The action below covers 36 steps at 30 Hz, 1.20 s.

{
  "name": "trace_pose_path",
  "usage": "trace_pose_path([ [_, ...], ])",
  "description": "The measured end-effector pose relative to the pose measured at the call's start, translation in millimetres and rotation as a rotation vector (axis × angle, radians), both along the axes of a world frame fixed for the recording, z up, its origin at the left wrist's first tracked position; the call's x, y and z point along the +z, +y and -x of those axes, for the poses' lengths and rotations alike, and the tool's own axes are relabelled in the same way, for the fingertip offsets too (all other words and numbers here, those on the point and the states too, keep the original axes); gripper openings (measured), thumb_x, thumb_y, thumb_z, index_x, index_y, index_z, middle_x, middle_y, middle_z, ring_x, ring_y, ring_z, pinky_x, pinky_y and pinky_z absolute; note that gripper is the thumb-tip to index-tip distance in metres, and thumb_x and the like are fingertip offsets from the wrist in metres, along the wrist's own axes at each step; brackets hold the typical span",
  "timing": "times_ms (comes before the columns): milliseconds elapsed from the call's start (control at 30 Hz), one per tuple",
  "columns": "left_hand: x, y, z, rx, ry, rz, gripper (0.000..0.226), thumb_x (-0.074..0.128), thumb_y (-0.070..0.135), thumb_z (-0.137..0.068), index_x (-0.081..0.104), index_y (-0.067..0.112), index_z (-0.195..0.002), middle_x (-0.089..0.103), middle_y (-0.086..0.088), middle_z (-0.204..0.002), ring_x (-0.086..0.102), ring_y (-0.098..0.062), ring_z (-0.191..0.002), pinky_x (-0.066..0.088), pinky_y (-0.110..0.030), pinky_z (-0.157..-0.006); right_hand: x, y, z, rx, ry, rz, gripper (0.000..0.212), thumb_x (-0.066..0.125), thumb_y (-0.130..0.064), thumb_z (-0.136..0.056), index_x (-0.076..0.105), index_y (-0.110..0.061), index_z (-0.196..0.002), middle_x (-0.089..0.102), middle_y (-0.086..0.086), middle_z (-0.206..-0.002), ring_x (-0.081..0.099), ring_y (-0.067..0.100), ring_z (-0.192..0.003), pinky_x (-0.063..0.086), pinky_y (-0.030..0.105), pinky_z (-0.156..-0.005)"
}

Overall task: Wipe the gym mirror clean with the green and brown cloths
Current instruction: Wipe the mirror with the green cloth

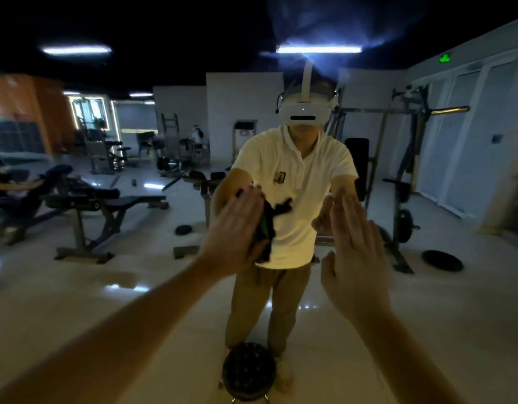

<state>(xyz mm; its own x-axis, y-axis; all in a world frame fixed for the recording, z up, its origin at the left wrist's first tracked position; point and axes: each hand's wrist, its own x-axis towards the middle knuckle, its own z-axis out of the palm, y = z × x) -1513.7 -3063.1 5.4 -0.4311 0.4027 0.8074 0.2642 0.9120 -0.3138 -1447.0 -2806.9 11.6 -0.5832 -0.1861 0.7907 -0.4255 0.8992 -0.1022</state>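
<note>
The left hand [234, 228] presses a dark cloth [266, 225] with a green edge flat on the mirror [135, 272]. Its fingers [247, 201] are straight, not curled round it, so the cloth may slip and fall. The right hand [356, 258] is flat and bare at the mirror. It may leave finger marks there.

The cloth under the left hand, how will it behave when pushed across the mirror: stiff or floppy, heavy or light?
Probably floppy: the cloth hangs in crumpled folds beyond the left hand. Likely light, since a flat palm alone seems to hold it against the mirror. Its loose edges may bunch or trail when pushed.
</note>
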Motion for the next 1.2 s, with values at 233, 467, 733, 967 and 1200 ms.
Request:
trace_pose_path([
  [233,81.9,-93.1,7.4,0.154,0.223,-0.697,0.077,0.027,0.046,-0.108,0.009,-0.008,-0.160,0.008,-0.028,-0.169,0.007,-0.038,-0.159,0.014,-0.056,-0.127,41.9,-23.3,33.9,-0.253,0.079,0.052,0.085,0.052,-0.025,-0.097,0.005,-0.002,-0.163,-0.002,0.017,-0.172,-0.001,0.035,-0.159,0.014,0.059,-0.126],
  [467,55.7,34.2,3.9,-0.088,0.039,-0.248,0.088,0.051,0.052,-0.099,0.012,0.005,-0.162,0.013,-0.018,-0.169,0.007,-0.033,-0.158,-0.005,-0.043,-0.129,36.7,-30.5,35.7,-0.316,0.078,-0.004,0.084,0.046,-0.035,-0.095,0.011,0.000,-0.163,0.003,0.018,-0.172,0.001,0.035,-0.159,0.020,0.060,-0.125],
  [733,112.6,-17.5,2.5,-0.240,0.093,-0.174,0.074,0.056,0.047,-0.101,0.024,0.010,-0.156,0.032,-0.013,-0.157,0.026,-0.026,-0.150,0.025,-0.048,-0.127,84.7,-25.7,14.0,-0.302,0.075,0.025,0.086,0.069,-0.021,-0.090,0.023,-0.005,-0.161,0.023,0.015,-0.168,0.027,0.036,-0.153,0.032,0.058,-0.121],
  [967,209.7,-113.4,15.5,0.008,0.325,-0.712,0.076,0.033,0.043,-0.109,0.003,-0.001,-0.163,0.004,-0.021,-0.171,0.002,-0.033,-0.160,0.007,-0.050,-0.129,137.4,-57.4,33.9,-0.299,0.029,-0.021,0.089,0.007,-0.069,-0.094,-0.015,-0.016,-0.162,-0.020,0.008,-0.171,-0.017,0.030,-0.157,0.002,0.054,-0.128],
  [1200,203.1,44.8,13.1,-0.200,0.206,-0.197,0.083,0.040,0.047,-0.102,0.007,0.002,-0.163,0.005,-0.021,-0.171,-0.001,-0.034,-0.159,0.001,-0.048,-0.130,132.3,-47.8,43.2,-0.285,0.051,-0.084,0.086,0.007,-0.067,-0.096,-0.013,-0.017,-0.163,-0.022,0.005,-0.171,-0.022,0.027,-0.156,0.001,0.052,-0.125],
])
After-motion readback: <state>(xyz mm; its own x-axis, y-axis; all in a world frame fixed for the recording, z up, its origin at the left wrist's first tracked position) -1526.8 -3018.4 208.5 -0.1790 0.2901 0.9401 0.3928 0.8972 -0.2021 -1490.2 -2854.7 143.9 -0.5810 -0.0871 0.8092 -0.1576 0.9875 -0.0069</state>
